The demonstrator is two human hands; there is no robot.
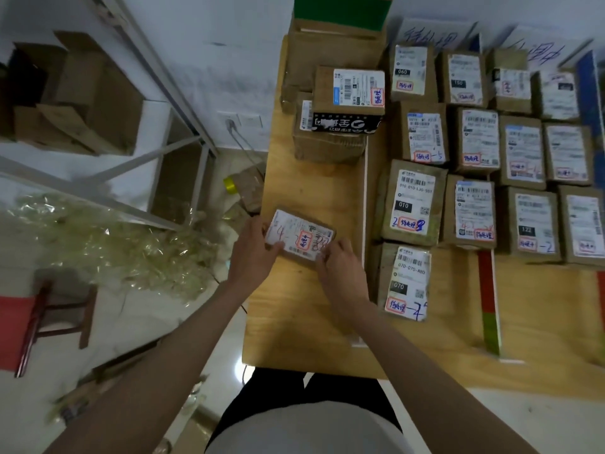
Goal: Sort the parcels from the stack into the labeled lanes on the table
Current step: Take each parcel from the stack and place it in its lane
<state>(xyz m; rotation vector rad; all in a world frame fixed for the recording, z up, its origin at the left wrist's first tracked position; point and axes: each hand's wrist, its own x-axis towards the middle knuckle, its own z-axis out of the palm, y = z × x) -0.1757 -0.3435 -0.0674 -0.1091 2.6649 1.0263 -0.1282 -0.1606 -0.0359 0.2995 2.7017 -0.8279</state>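
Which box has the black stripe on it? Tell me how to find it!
Start at the wooden table. At its far left end, brown cardboard boxes are stacked. The top box alone has a wide black band with white writing along its near side; the sorted parcels to its right are plain brown.

Handwritten lane signs (429,36) at one o'clock were too blurred to read, rightmost parcels (586,224) at three o'clock cut by the edge, held parcel's label (299,237) illegible
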